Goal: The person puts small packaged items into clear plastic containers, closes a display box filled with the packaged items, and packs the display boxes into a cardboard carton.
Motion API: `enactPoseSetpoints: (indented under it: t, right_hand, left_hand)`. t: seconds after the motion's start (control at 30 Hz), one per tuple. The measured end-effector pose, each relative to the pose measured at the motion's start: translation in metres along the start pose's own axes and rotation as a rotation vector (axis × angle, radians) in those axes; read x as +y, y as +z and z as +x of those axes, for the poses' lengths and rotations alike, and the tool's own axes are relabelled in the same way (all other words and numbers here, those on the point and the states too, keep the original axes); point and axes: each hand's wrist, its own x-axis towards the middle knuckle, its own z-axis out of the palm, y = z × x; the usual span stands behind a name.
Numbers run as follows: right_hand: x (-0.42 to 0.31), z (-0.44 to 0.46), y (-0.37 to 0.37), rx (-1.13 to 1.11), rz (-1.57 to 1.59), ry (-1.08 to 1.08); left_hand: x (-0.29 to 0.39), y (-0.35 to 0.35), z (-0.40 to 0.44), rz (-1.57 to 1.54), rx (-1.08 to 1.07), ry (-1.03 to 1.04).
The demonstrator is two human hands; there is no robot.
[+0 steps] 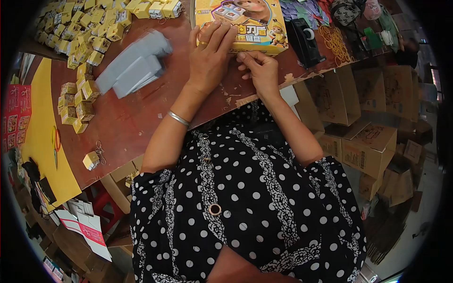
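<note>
A yellow printed cardboard box (257,35) lies at the table's near edge, with cartoon animals and large lettering on its lid. My left hand (207,61) is over its left part, fingers bent across the lid and a ring on one finger; the thumb is partly hidden at the near side. At the box's near edge, my right hand (260,70) has thumb and forefinger pinched together, the other fingers curled. Whatever is between those fingertips is too small to make out. Left of my left hand lie several clear plastic sleeves (137,70).
Small yellow cube keychains (94,28) are heaped at the back left. Right of the box are a black tape dispenser (306,45) and yellow rubber bands (334,42). Scissors (56,141) lie on a yellow sheet (42,108). Cardboard cartons (368,146) stand on the right.
</note>
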Motion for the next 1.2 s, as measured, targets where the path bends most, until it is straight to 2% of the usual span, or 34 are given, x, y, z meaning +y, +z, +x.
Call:
enactPoseSetpoints:
  t: [0.37, 0.57, 0.63, 0.67, 0.73, 0.83, 0.97, 1.03, 1.2]
  right_hand:
    - [-0.004, -0.001, 0.014, 0.158, -0.040, -0.018]
    - [-0.010, -0.001, 0.006, 0.202, -0.366, -0.086]
    - [-0.008, 0.002, 0.000, 0.205, -0.615, -0.199]
    - [-0.004, 0.004, -0.004, 0.204, -0.616, -0.199]
    - [0.004, 0.008, -0.009, 0.299, -0.943, -0.485]
    - [0.008, 0.008, -0.011, 0.343, -1.110, -0.491]
    - [0.014, 0.011, -0.017, 0.363, -1.224, -0.529]
    - [0.013, 0.012, -0.018, 0.363, -1.270, -0.670]
    - [-0.010, 0.007, -0.013, 0.349, -1.184, -0.706]
  left_hand:
    - [0.002, 0.000, -0.002, 0.000, 0.008, -0.001]
    - [0.000, -0.001, -0.002, -0.017, 0.002, -0.001]
    - [0.001, -0.002, -0.002, -0.028, -0.013, -0.002]
    - [0.001, -0.002, -0.002, -0.027, -0.012, -0.003]
    - [0.001, -0.003, -0.003, -0.025, -0.027, -0.006]
    - [0.001, -0.002, -0.003, -0.022, -0.025, -0.005]
    - [0.002, -0.003, -0.002, -0.015, -0.028, -0.007]
    - [0.002, -0.003, -0.002, -0.012, -0.025, -0.002]
    - [0.001, -0.001, -0.002, -0.004, -0.023, -0.002]
